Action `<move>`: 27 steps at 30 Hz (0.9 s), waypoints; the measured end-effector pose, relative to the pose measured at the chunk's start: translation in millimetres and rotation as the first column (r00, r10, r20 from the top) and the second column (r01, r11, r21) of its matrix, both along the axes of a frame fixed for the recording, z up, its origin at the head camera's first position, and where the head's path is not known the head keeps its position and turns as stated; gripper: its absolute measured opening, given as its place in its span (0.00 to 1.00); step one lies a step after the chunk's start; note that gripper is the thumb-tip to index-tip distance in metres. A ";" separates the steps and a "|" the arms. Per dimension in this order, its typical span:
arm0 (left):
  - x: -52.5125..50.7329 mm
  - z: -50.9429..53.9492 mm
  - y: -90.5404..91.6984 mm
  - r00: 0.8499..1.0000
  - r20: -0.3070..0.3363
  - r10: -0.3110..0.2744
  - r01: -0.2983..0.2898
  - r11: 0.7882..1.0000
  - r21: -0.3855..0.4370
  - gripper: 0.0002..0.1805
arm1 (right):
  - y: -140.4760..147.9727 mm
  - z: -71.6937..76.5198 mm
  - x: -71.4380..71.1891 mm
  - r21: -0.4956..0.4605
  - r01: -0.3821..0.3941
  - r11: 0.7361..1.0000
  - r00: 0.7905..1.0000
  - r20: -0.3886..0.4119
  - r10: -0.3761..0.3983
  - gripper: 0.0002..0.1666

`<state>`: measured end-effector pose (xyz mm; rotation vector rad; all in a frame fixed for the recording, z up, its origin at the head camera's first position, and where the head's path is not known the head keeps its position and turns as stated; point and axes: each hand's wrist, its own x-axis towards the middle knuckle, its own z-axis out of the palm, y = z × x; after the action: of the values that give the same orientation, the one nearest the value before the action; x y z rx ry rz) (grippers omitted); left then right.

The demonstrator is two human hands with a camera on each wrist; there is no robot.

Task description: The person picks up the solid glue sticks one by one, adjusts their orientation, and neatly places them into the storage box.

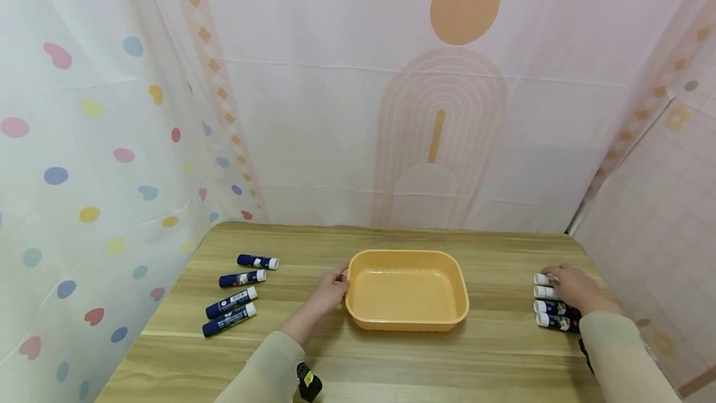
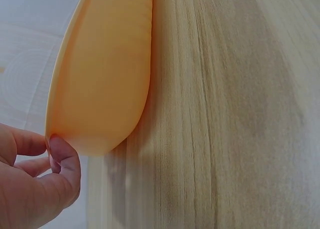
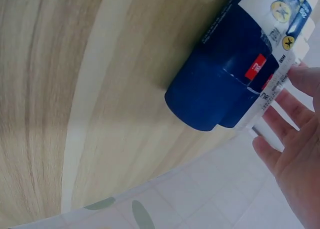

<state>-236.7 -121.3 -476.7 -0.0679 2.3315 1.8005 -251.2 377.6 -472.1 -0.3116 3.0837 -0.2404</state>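
A yellow plastic basin point(image 1: 407, 324) stands on the wooden table, and my left hand point(image 1: 332, 288) pinches its left rim. In the left wrist view, the thumb and fingers of my left hand point(image 2: 42, 176) meet on the edge of the basin point(image 2: 102, 74). On the right, my right hand point(image 1: 576, 290) is over the far end of a row of glue sticks point(image 1: 562, 323), hiding parts of the farther ones. The right wrist view has my right hand point(image 3: 300, 149) with fingers spread beside the blue glue sticks point(image 3: 200, 96); whether it touches one is hidden.
Several blue glue sticks with white caps point(image 1: 232, 302) lie apart on the left of the table point(image 1: 279, 359). A patterned curtain point(image 1: 313, 142) hangs behind the table's back edge, with more cloth on both sides.
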 end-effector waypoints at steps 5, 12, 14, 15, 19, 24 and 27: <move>1.3 1.0 -0.6 1.000 0.012 0.001 -0.001 1.000 0.006 0.26 | -2.8 3.4 -1.7 -0.020 0.030 0.999 0.999 0.042 -0.029 0.16; 1.9 0.9 0.1 1.000 0.000 -0.006 0.006 1.000 0.010 0.26 | -7.0 2.4 -1.4 -0.014 0.056 0.998 0.996 0.065 -0.055 0.16; 1.5 0.0 0.1 1.000 -0.002 -0.006 0.006 1.000 0.011 0.26 | -8.1 0.2 -1.0 -0.013 0.052 0.999 0.998 0.043 -0.051 0.17; 1.4 -0.3 -0.1 1.000 -0.003 -0.006 0.006 1.000 0.012 0.26 | -8.6 -1.2 -0.7 -0.012 0.048 0.999 0.999 0.022 -0.047 0.17; 1.4 -0.3 -0.7 1.000 0.001 -0.004 0.004 1.000 0.009 0.26 | -10.2 -6.4 -1.9 -0.043 0.030 0.999 0.996 -0.077 -0.033 0.18; 1.2 -0.9 -0.3 1.000 0.008 -0.002 0.002 1.000 0.011 0.26 | -16.7 -3.8 -6.4 -0.150 0.009 0.989 0.983 -0.182 -0.036 0.23; 0.7 -1.8 0.5 1.000 0.012 0.003 -0.003 1.000 0.011 0.26 | -24.4 1.1 -9.1 -0.200 -0.014 0.980 0.973 -0.228 -0.033 0.27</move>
<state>-236.0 -120.9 -478.5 -0.0808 2.3145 1.8090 -260.3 353.2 -471.1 -0.3544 3.2946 -0.5572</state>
